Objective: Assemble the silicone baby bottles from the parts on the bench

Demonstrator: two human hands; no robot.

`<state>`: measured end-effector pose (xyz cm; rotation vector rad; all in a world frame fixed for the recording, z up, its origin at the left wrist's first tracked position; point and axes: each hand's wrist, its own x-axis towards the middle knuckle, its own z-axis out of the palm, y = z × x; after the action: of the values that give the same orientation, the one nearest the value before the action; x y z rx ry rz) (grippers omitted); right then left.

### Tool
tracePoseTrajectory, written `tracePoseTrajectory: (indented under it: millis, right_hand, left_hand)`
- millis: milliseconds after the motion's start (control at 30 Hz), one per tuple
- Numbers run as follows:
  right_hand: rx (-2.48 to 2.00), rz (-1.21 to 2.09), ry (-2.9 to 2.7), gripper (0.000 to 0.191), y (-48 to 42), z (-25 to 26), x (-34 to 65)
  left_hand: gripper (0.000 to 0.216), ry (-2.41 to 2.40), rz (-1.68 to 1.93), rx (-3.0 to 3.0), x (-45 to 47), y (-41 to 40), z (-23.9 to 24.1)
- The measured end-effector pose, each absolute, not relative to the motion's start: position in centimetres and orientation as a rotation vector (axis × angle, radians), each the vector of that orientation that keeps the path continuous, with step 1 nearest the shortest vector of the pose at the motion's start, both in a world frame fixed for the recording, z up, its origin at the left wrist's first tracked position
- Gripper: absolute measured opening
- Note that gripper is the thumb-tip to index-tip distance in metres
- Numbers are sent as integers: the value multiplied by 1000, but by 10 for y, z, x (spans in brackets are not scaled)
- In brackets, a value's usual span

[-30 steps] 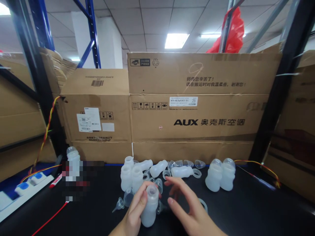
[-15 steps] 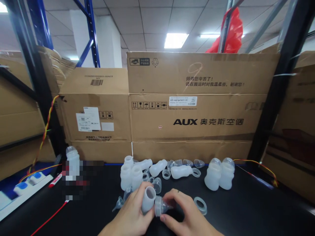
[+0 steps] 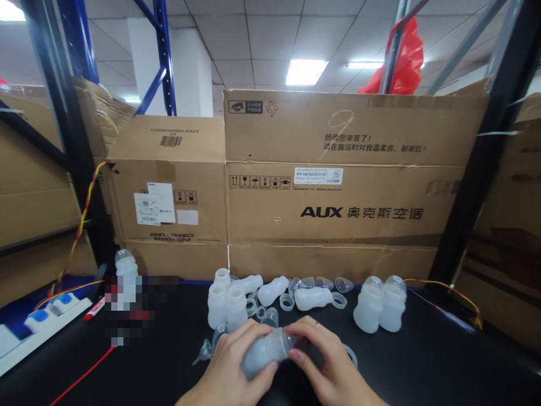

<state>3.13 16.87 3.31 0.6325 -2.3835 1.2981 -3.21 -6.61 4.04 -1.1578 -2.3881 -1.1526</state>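
Left hand: the left hand (image 3: 230, 369) is wrapped around the body of a translucent white plastic baby bottle (image 3: 264, 355), which lies tilted on its side above the near edge of the black bench (image 3: 422, 366).
Right hand: the right hand (image 3: 325, 366) is closed on the clear ribbed collar and teat (image 3: 284, 340) at the bottle's mouth, fingers curled over it; a ring shows on one finger.
Bottle position: held between both hands, just off the bench top, near the middle of its near edge.
Nearby parts: a loose clear plastic ring (image 3: 350, 354) lies just right of the right hand; a small clear teat (image 3: 205, 349) lies just left of the left hand.
Behind: a cluster of uncapped white bottles (image 3: 226, 304) and clear caps sits mid-bench; two capped white bottles (image 3: 380, 304) stand toward the right; brown cardboard boxes (image 3: 338, 186) line the far edge.
Left edge: a red marker pen (image 3: 95, 308) and a white power strip (image 3: 42, 324).
Risk: the collar could likely seat crooked if the bottle is not in line with it, and the smooth soft body might slip in the left hand's grasp.
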Motion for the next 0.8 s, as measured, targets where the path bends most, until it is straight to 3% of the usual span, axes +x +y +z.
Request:
tracePoseTrajectory:
  millis: [300, 500, 700, 800]
  right_hand:
    - [817, 1352, -2323, 19, 168, 33, 32]
    - [665, 1107, -2494, 18, 168, 31, 38]
    - [522, 850, -2629, 56, 163, 35, 43]
    - [521, 891, -2658, 37, 168, 44, 49]
  left_hand:
    - [48, -2061, -1144, -1157, -32, -72, 28]
    - [47, -2099, -1183, -1315, -30, -70, 38]
    - [72, -2031, -988, -1377, -28, -69, 40]
    - [80, -2009, -934, -1321, -27, -69, 44]
